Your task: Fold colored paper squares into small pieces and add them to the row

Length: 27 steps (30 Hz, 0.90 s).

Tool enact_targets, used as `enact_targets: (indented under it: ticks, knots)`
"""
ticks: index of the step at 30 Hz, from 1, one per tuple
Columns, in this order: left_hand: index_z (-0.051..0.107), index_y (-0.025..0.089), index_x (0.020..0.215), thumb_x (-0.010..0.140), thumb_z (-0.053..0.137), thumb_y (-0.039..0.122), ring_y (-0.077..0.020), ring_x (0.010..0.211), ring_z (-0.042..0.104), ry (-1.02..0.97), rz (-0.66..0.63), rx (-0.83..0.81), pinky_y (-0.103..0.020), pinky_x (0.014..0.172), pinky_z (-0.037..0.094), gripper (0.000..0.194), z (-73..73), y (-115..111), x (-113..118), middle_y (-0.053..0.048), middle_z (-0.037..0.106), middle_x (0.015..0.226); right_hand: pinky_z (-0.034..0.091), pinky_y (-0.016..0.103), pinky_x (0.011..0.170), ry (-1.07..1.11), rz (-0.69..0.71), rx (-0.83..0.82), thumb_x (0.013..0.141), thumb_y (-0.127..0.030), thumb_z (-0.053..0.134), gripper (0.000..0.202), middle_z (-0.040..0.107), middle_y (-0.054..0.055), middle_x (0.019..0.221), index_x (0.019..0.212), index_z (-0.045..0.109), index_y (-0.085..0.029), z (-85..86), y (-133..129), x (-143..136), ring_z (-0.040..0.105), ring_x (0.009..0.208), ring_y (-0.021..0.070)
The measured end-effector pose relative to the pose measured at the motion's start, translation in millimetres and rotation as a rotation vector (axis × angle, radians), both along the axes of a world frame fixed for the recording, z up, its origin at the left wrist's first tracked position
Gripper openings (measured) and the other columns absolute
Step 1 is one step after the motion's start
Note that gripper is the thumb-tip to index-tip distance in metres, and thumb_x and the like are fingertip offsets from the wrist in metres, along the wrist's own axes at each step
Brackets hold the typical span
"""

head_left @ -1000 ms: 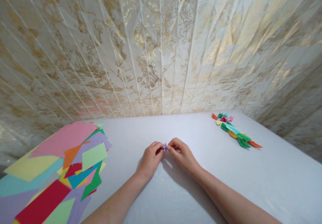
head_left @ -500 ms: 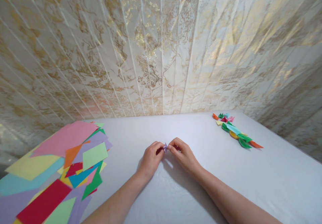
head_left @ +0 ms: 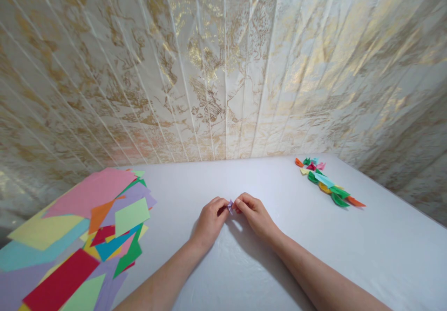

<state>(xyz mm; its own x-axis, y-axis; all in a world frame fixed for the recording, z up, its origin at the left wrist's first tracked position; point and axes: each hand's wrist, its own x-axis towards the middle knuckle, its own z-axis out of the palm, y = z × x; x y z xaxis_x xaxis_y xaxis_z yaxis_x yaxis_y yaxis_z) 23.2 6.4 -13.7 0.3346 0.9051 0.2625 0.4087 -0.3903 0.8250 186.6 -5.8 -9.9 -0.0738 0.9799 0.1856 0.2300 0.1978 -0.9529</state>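
Observation:
A small folded purple paper piece (head_left: pixel 230 206) with pointed tips is held just above the table, between my two hands. My left hand (head_left: pixel 212 215) pinches its left side between thumb and forefinger. From the right, my right hand (head_left: pixel 252 212) grips the piece's edge, thumb and forefinger pressed together and the other fingers curled in. The fingertips cover part of the folded paper, so its full shape cannot be made out.
Loose coloured paper sheets (head_left: pixel 132 215) lie in an overlapping heap on the left of the white table (head_left: pixel 195 180). Several small folded paper figures (head_left: pixel 324 183) stand in a row at the back right. A gold-patterned curtain (head_left: pixel 209 92) hangs behind the table.
My right hand's fingers have curled in and closed more tightly at the purple paper. The piece has tilted slightly; my left hand is almost still.

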Motion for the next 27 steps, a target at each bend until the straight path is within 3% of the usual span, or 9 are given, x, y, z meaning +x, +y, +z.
enact_targets:
  ticks: [9, 27]
  knots:
    - [0.064, 0.019, 0.073, 0.080, 0.052, 0.020, -0.0155, 0.071, 0.053, -0.067, 0.051, -0.081, -0.024, 0.066, 0.039, 0.014, 0.6, 2.0, 1.7, 0.001, 0.058, 0.073, 0.046, 0.027, 0.067, -0.011, -0.050, 0.040, 0.087, -0.031, 0.052, 0.015, 0.060, 0.001, 0.073, 0.078, 0.058, -0.020, -1.6, -1.4, -1.9, 0.056, 0.071, 0.0161]
    - [0.064, 0.019, 0.073, 0.080, 0.053, 0.019, -0.0164, 0.073, 0.057, -0.088, 0.062, -0.084, -0.025, 0.069, 0.041, 0.013, -1.0, 3.4, 1.7, 0.000, 0.061, 0.074, 0.047, 0.028, 0.069, -0.087, -0.052, 0.090, 0.087, -0.029, 0.051, 0.015, 0.065, 0.004, 0.084, 0.082, 0.063, -0.020, 4.0, -5.6, -4.8, 0.059, 0.079, 0.0174]
